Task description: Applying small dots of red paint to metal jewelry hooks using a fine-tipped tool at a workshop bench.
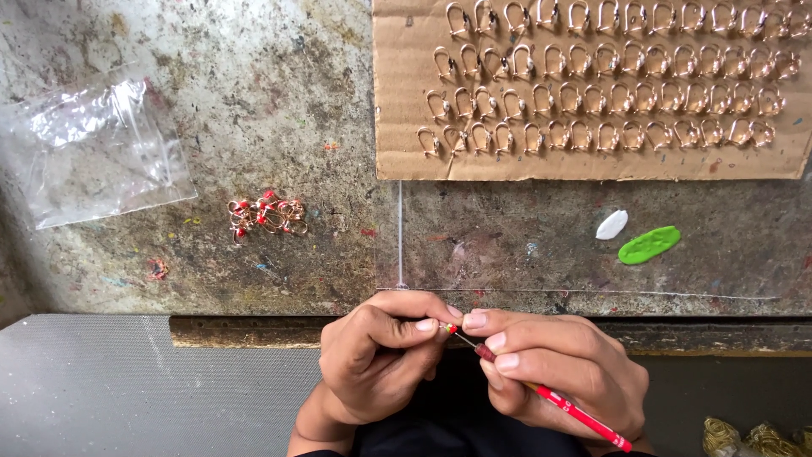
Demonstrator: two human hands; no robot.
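I see the cardboard sheet (592, 165) lying at the far right of the worktable (279, 101), with rows of ear hooks (609, 85) set on it. Left of it, at the table's far left, lies the plastic bag (97, 148). Between them, nearer me, sits a small heap of hooks (266, 214). Two paint dabs (634, 237) lie in front of the cardboard. My left hand (376, 355) and right hand (558, 368) meet at the near edge, a thin tool (558, 404) in the right.

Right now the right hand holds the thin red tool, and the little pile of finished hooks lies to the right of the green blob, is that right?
No. The head view shows the pile of hooks left of the green blob. The right hand does hold the red tool.
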